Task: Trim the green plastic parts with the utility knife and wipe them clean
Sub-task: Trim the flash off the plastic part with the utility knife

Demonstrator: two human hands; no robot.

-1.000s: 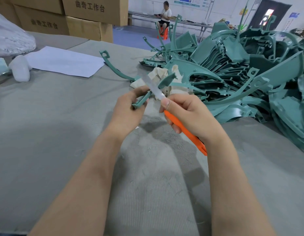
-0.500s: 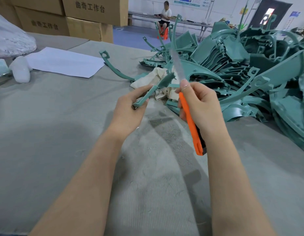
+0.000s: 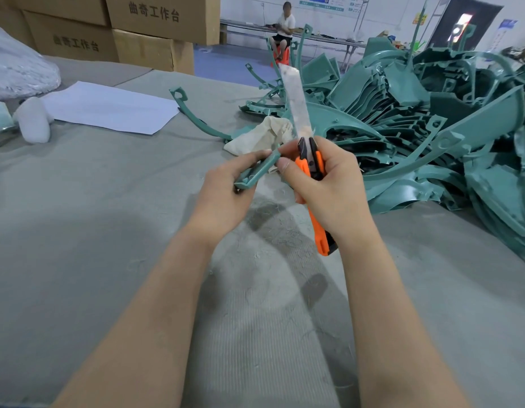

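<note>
The short green part [image 3: 259, 170] is held above the grey table [image 3: 79, 231], near the middle of the scene. It is tilted so that its far end rises to the right. The left hand [image 3: 223, 201] grips it, fingers curled round its lower, near end and thumb lying along the top. The part's upper end meets the right thumb tip, though the angle leaves it unclear whether they actually touch.

The right hand [image 3: 332, 189] is clamped round the knife [image 3: 304, 167], its fist closed on the orange handle and its thumb stretched left toward the part. The long blade [image 3: 296, 104] is run well out and points up and away, just right of the part's far end, with its edge off the plastic. The handle's butt sticks out below the hand on the near side.

Thin shavings [image 3: 285, 231] are scattered on the table under and near the hands. Just beyond the hands lies a crumpled cream cloth [image 3: 255, 136]. It touches the left edge of a big pile of green parts [image 3: 432, 128] that fills the right and far right of the table. A curved green strip [image 3: 196, 119] arcs out of the pile to the left, past the cloth.

Farther left lies a white paper sheet [image 3: 108, 107]. Beside it are a small white lump [image 3: 34, 120] and a bulging clear bag [image 3: 17, 75] at the far left edge. Cardboard boxes [image 3: 155, 22] are stacked behind the table. Beyond them a person [image 3: 285, 28] sits at a long bench.
</note>
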